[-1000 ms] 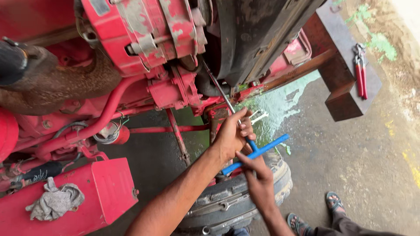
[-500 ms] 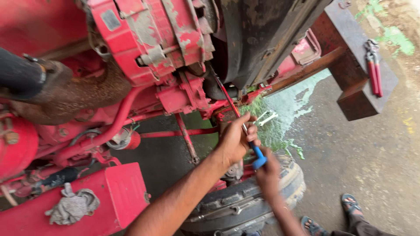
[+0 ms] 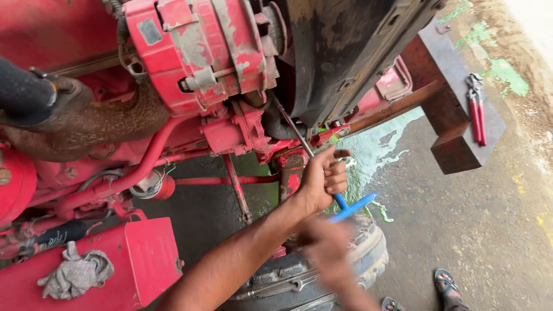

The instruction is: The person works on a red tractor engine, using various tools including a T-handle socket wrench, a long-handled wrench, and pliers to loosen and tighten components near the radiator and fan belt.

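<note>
A T-handle wrench with a blue crossbar and a long steel shaft reaches up into a red tractor engine, under the red alternator. My left hand is wrapped around the shaft just above the crossbar. My right hand is blurred and sits just below the crossbar's near end, over the front tyre. I cannot tell whether it touches the bar.
Red-handled pliers lie on a dark steel beam at the right. A grey rag rests on a red box at lower left. Green liquid pools on wet concrete. My sandalled foot is at the bottom right.
The blue crossbar has turned, its free end now pointing right and up. My right hand has dropped from the crossbar to below it. The left hand keeps its grip on the shaft.
</note>
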